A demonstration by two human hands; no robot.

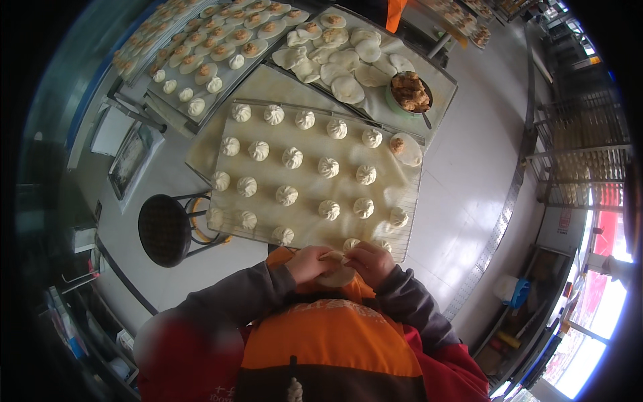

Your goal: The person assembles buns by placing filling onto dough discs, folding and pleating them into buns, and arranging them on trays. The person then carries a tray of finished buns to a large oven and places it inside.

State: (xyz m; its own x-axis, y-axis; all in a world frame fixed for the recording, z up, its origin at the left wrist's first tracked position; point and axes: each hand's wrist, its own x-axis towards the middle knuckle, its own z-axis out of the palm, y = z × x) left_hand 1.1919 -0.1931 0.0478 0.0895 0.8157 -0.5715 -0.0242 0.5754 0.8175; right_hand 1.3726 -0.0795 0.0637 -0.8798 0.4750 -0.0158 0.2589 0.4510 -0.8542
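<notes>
Close to my body, at the near edge of a lined tray (308,218), I hold a dough wrapper (337,276) between both hands. My left hand (311,263) is closed on its left side, and my right hand (370,261) pinches its upper right edge. The wrapper hangs down below my fingers; any filling inside is hidden. Several pleated buns (328,167) stand in rows on the tray. Two of them lie just beyond my fingers, partly covered. At the tray's right edge rests an open wrapper topped with filling (406,149).
Beyond the tray are loose flat wrappers (347,88) and a bowl of brown filling (410,92) with a utensil handle. At the far left, another tray (201,100) carries filled wrappers and a few buns. A black round stool (165,230) stands left; racks (579,151) line the right.
</notes>
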